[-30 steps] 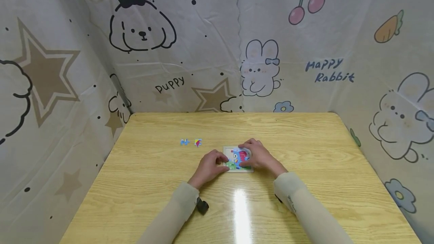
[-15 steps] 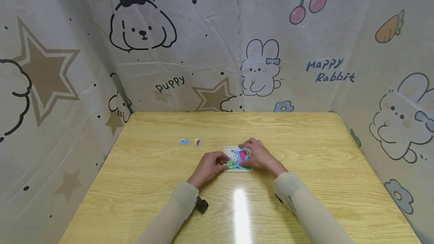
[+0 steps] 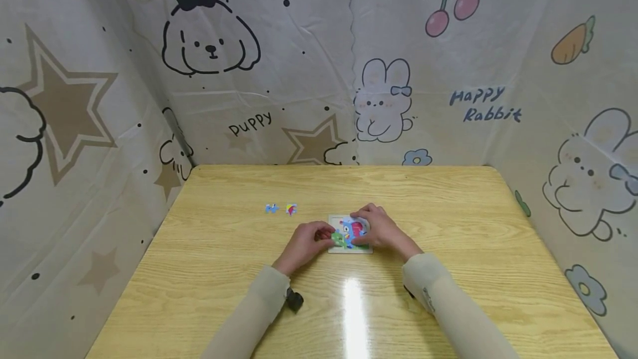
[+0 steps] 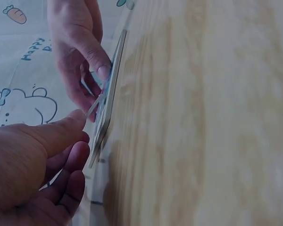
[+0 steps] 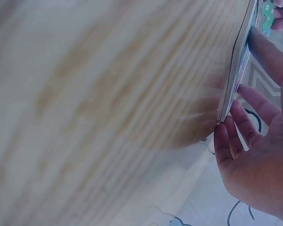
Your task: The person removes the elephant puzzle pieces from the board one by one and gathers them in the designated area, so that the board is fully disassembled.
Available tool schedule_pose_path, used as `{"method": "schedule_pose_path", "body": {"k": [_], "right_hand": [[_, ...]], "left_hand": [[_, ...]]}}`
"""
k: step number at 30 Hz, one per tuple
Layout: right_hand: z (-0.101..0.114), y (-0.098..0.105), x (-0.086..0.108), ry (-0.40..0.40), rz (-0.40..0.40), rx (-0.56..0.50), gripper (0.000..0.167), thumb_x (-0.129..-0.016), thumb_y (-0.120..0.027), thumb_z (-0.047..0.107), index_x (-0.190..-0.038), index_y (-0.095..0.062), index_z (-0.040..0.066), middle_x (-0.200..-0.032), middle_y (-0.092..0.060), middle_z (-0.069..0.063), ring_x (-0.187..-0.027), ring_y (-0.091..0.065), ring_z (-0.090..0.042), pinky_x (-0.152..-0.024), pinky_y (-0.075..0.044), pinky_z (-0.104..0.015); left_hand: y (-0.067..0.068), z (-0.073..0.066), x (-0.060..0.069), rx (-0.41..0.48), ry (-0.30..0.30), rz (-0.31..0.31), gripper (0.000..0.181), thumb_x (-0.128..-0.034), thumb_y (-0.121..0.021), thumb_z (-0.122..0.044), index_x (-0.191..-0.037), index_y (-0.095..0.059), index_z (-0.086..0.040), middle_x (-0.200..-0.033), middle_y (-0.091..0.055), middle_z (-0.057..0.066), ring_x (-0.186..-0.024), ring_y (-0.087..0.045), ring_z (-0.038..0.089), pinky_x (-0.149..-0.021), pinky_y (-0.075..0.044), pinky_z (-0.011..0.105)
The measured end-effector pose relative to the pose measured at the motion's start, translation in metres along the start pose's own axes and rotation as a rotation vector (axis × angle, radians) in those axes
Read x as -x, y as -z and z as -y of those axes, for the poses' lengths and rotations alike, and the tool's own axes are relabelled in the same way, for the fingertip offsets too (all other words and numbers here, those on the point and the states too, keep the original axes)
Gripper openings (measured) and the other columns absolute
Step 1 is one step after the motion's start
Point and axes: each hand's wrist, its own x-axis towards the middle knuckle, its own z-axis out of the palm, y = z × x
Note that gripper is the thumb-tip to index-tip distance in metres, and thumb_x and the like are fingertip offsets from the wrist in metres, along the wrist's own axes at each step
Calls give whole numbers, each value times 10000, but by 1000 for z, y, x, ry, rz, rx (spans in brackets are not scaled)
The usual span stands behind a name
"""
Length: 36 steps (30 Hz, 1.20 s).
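Observation:
A puzzle board (image 3: 349,251) with a pale frame lies on the table, blue, red and green pieces in it. My left hand (image 3: 305,244) pinches a green piece (image 3: 338,239) at the board's left side; in the left wrist view that piece (image 4: 93,104) is tilted up from the board (image 4: 114,89), between thumb and fingers of the left hand (image 4: 37,160). My right hand (image 3: 382,230) holds the board's right side, thumb and fingers spread over it. The right wrist view shows the right hand's (image 5: 262,150) fingertips along the edge of the board (image 5: 236,66).
Two loose pieces, one blue (image 3: 271,209) and one yellow and red (image 3: 291,209), lie on the wooden table (image 3: 224,248) to the left behind the board. Patterned cloth (image 3: 309,71) hangs behind and at both sides of the table.
My left hand has shifted slightly left, and the green piece has moved with it, after a small move to the right. My right hand has stayed on the board.

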Motion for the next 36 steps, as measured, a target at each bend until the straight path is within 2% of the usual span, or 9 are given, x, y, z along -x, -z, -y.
{"method": "schedule_pose_path", "body": {"k": [14, 22, 28, 32, 36], "right_hand": [[0, 0, -1, -5, 3, 8, 745, -809, -898, 376, -1457, -599, 164, -1455, -504, -129, -1311, -452, -344, -1111, -420, -540], [1, -1, -1, 0, -1, 6, 736, -810, -900, 360, -1453, -603, 159, -1451, -504, -125, -1311, -446, -337, -1115, -418, -529], [2, -1, 0, 18, -14, 20, 738, -789, -919, 341, -1433, -621, 139, -1427, -525, -125, -1291, -466, -338, -1099, -430, -520], [3, -1, 0, 10, -12, 11, 734, -794, -916, 339, -1437, -619, 146, -1429, -524, -114, -1295, -461, -328, -1104, -426, -511], [3, 0, -1, 5, -10, 11, 733, -797, -914, 345, -1438, -617, 150, -1436, -520, -115, -1293, -460, -328, -1103, -425, -514]], "left_hand": [[11, 8, 5, 188, 100, -11, 228, -938, -781, -152, -1160, -740, -120, -1073, -729, 36, -911, -725, 118, -838, -589, 283], [20, 14, 7, 255, 114, -27, 256, -928, -786, -125, -1178, -737, -107, -1090, -730, 57, -923, -738, 142, -835, -584, 283], [42, 25, 9, 254, 121, -108, 257, -943, -753, -73, -1199, -729, -85, -1119, -717, 94, -938, -743, 190, -827, -590, 281], [63, 35, 12, 251, 132, -169, 287, -957, -734, -72, -1243, -713, -73, -1207, -699, 125, -980, -735, 228, -847, -592, 303], [85, 47, 15, 231, 158, -227, 302, -965, -730, -83, -1266, -711, -82, -1222, -699, 143, -1004, -721, 253, -857, -585, 308]]}}
